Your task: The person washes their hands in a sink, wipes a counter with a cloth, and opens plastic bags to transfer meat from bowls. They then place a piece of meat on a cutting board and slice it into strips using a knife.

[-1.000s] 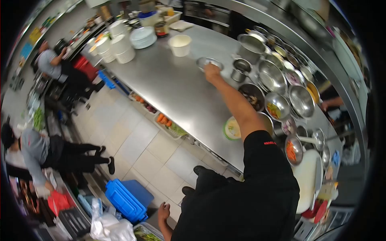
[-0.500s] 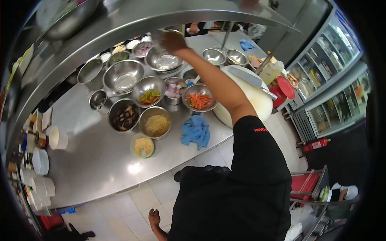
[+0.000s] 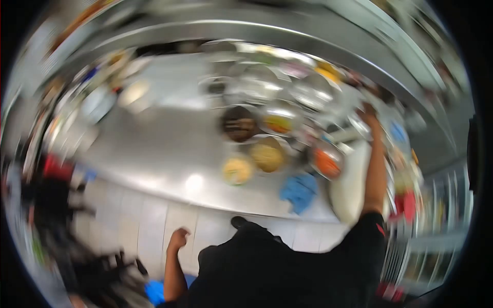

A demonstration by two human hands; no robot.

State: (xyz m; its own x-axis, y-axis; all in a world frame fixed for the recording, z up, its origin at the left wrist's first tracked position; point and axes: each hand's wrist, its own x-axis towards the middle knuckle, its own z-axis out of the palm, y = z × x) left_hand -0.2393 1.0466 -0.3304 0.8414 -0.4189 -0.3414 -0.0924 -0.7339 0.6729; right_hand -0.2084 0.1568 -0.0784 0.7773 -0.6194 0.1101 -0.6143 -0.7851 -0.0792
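Note:
The picture is blurred by motion. My right hand (image 3: 366,114) is stretched out at the right of the counter, at the small metal bowls (image 3: 358,124); its fingers are smeared, and a grip cannot be made out. Below that forearm lies the round white board (image 3: 349,192). My left hand (image 3: 178,239) hangs low over the floor, loosely curled with nothing in it. Left of the board are a bowl of orange strips (image 3: 327,163), a blue cloth (image 3: 299,192), a bowl of noodle-like food (image 3: 267,154) and a bowl of dark pieces (image 3: 239,123).
A metal shelf edge (image 3: 246,32) spans above the counter (image 3: 164,149). A tub of yellow food (image 3: 237,170) stands near the front, a white container (image 3: 134,96) at the left. Glass-door fridges (image 3: 431,262) stand at the right, dark blurred shapes at the lower left.
The view has swung left, so the counter things appear farther right. My right hand has gone from above the large metal bowl to the small bowls on the right. My left hand stays low.

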